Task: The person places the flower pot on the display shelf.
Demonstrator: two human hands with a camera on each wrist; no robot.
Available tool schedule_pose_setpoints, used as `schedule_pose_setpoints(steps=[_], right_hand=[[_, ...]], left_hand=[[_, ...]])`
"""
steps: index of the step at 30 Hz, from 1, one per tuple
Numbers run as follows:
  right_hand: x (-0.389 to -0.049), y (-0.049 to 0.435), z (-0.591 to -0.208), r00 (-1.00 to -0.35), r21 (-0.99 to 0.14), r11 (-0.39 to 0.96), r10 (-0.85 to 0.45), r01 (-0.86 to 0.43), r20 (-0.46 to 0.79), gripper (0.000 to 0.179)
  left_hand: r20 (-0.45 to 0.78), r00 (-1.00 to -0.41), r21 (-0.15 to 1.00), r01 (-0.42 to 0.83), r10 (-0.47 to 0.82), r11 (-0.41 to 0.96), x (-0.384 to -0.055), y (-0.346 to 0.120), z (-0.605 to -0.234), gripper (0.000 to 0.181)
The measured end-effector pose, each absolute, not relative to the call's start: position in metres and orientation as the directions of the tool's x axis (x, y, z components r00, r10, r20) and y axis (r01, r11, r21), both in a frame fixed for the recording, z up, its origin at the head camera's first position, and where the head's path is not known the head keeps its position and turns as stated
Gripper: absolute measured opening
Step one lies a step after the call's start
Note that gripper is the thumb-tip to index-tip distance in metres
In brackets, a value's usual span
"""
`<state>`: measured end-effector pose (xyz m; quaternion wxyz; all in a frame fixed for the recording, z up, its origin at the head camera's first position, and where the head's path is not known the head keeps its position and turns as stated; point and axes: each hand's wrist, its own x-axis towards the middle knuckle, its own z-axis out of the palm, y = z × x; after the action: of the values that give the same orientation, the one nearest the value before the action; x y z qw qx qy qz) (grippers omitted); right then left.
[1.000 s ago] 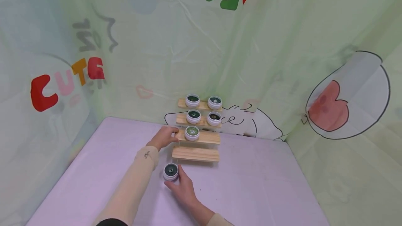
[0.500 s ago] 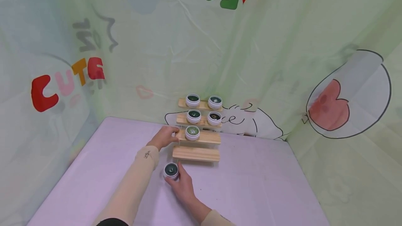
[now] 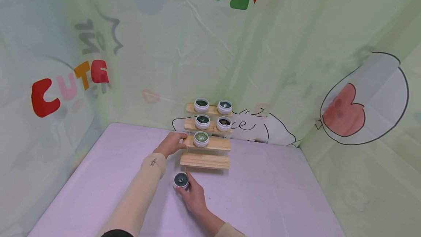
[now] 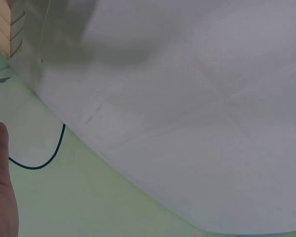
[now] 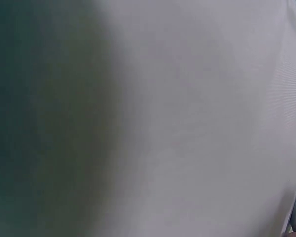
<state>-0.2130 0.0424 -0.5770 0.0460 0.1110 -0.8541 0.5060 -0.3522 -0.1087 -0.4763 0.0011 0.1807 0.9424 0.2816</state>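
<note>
A small round white jar [image 3: 181,180] with a dark, clear-looking top is on or just over the table before the stepped wooden rack [image 3: 205,161]. My right hand [image 3: 195,196] holds it from the right, thumb at the near side and fingers at the far side. My left hand [image 3: 171,144] grips the left end of the rack's second step from the front, thumb and fingers at the board's edge. Similar jars stand higher up: a green-topped jar [image 3: 201,139] on that same step, and two on each of the upper steps. In the left wrist view, part of my left hand [image 4: 0,187] shows.
The rack stands near the back of the lilac-covered table [image 3: 263,193]. Behind it hangs a pale green printed curtain [image 3: 148,46], which also encloses both sides. The rack's lowest board bears no jar.
My right hand and its jar have shifted slightly right and nearer; its thumb has closed in against the jar's near side. The left hand keeps its place on the rack.
</note>
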Motion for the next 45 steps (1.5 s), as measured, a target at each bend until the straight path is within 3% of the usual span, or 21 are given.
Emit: schedule_pose_setpoints(steps=[8, 16, 24, 32, 45], right_hand=[[-0.213, 0.069, -0.573, -0.979, -0.857, 0.475, -0.133, -0.198, 0.153, 0.072], [-0.222, 0.100, -0.539, -0.979, -0.851, 0.487, -0.067, -0.200, 0.191, 0.071], [-0.254, 0.124, -0.506, -0.966, -0.829, 0.520, 0.024, -0.208, 0.257, 0.074], [-0.290, 0.136, -0.484, -0.974, -0.855, 0.511, 0.131, -0.094, 0.185, 0.073], [-0.309, 0.138, -0.485, -0.971, -0.803, 0.582, 0.092, -0.128, 0.222, 0.072]], left_hand=[[0.106, -0.934, 0.523, 0.344, 0.341, 0.779, -0.350, -0.109, -0.475, 0.046], [0.088, -0.935, 0.521, 0.336, 0.343, 0.785, -0.350, -0.108, -0.472, 0.047], [0.070, -0.934, 0.523, 0.333, 0.350, 0.785, -0.354, -0.108, -0.475, 0.048], [0.076, -0.934, 0.520, 0.335, 0.348, 0.786, -0.357, -0.109, -0.480, 0.048], [0.109, -0.927, 0.511, 0.361, 0.358, 0.780, -0.360, -0.109, -0.484, 0.041]])
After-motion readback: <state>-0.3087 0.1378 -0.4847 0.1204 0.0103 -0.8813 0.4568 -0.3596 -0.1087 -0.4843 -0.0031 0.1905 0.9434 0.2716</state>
